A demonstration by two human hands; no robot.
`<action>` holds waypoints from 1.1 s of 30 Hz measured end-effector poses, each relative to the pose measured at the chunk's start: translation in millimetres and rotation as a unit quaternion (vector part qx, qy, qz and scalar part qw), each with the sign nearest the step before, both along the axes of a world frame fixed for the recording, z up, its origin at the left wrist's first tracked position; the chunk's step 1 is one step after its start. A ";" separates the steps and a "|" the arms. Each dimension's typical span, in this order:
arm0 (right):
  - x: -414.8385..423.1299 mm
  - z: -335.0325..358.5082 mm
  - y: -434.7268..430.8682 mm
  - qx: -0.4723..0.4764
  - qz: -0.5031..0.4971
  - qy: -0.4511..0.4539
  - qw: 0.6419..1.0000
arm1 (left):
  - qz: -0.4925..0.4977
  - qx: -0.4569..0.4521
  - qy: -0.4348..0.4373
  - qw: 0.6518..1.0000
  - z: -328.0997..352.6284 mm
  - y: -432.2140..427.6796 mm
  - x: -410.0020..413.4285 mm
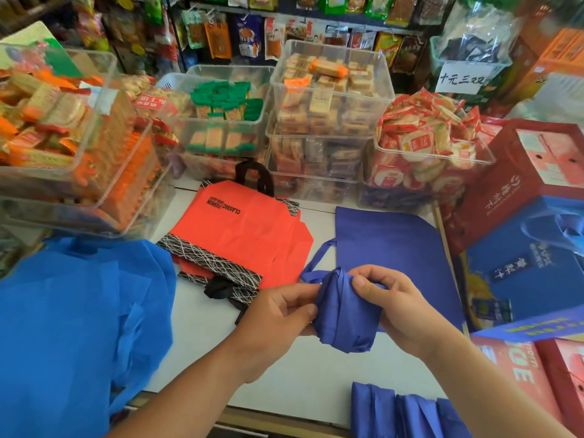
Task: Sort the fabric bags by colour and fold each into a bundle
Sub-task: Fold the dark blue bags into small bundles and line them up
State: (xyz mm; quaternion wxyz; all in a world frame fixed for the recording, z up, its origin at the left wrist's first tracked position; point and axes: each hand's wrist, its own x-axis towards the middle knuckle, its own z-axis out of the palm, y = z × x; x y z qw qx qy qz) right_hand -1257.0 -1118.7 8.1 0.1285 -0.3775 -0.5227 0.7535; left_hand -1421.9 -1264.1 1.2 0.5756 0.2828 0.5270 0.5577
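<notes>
**Q:** What surrounds the stack of orange-red fabric bags with black line-patterned trim (240, 235), largest first?

**A:** The white table (284, 380) lies under it. Left of the stack is a heap of light blue fabric bags (72, 311). Right of it lies a flat dark blue fabric bag (395, 241). Nearer than the stack and to its right, at the table's front edge, is a row of folded dark blue bundles (407, 415).

**Q:** And the bag in work?

**A:** A rolled dark blue fabric bundle (344, 314) is held above the table, just right of the stack's near corner. The left hand (278, 314) grips its side with curled fingers. The right hand (395, 305) pinches its top, thumb over the fold. A loose dark blue handle strap (316, 263) sticks out toward the stack.

**Q:** How is this step best done?

**A:** Probably by gripping firmly with the left hand so the roll cannot spring open. The strap would then be drawn snug round it and its end tucked under. The bundle belongs with the folded dark blue ones.
</notes>
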 end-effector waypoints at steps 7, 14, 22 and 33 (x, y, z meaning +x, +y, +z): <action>2.9 -6.9 -0.3 -0.024 0.018 0.027 0.999 | 0.018 -0.015 0.001 1.000 -11.5 -3.4 9.7; 4.8 -5.2 12.0 0.020 -0.009 0.029 0.999 | 0.006 -0.070 -0.038 0.997 -15.1 4.1 10.0; 8.4 -13.9 13.1 0.020 -0.009 0.064 0.998 | 0.064 -0.036 -0.071 0.995 -17.4 9.3 23.6; 1.4 -4.4 9.6 -0.001 0.005 0.086 0.996 | 0.029 -0.034 -0.073 0.996 -23.9 5.2 23.8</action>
